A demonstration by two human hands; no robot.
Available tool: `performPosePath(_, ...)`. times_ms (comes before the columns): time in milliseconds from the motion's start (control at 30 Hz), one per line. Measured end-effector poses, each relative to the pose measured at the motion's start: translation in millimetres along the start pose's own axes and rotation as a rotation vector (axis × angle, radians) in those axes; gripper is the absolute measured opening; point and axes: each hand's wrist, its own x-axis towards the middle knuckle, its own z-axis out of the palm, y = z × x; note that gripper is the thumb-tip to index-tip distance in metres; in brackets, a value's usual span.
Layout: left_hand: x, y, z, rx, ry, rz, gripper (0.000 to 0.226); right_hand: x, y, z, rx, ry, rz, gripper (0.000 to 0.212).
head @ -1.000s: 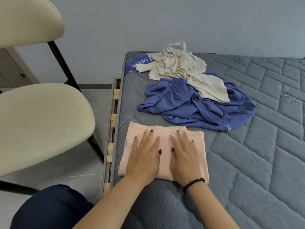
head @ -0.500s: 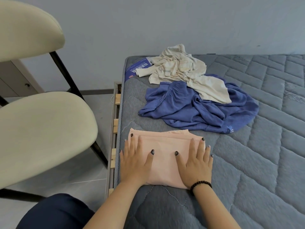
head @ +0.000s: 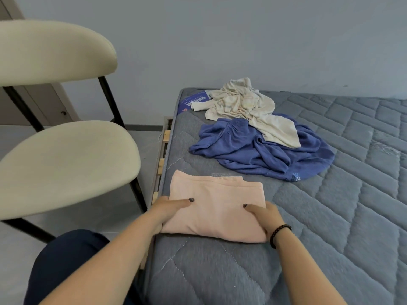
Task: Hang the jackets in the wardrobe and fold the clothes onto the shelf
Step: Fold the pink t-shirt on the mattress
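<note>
Pink folded garment (head: 217, 211) lay crosswise between your left hand (head: 166, 209) and right hand (head: 267, 217); thumbs on top, remaining fingers hidden at its short ends, likely underneath.

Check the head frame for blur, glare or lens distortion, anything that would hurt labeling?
Head view: even, soft light, no glare, only faint shadows under the blue garment. Wide-angle bending shows at the edges, curving the chair and the mattress quilting. The chair looks slightly smeared; the pink folded garment, left hand and right hand are sharp.
</note>
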Motion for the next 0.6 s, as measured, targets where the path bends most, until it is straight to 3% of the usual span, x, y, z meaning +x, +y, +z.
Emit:
performPosePath(67, -10.6, -4.9, -10.9, -0.073, -0.060, 0.002, 0.081, -6.9, 1.4, -1.1, 0.125, -0.121, 0.019, 0.028)
performPosePath(133, -23.1, -10.4, -19.1, -0.126, -0.081, 0.008, 0.062, -16.5, 5.0, 3.9, 0.187, -0.185, -0.008, 0.023)
performPosePath(200, -36.9, -14.7, -27.2, -0.171, -0.098, 0.026, 0.036, -27.2, 9.9, 14.9, 0.191, -0.192, -0.059, 0.023)
performPosePath(267, -49.4, -17.1, -37.2, -0.190, -0.104, 0.058, 0.023, -38.2, 9.1, 31.3, 0.178, -0.190, -0.104, 0.022)
performPosePath(600, -83.3, -10.5, -148.6, -0.371, 0.158, 0.252, 0.035, -84.3, -75.3, 145.5, 0.019, -0.344, -0.418, 0.016)
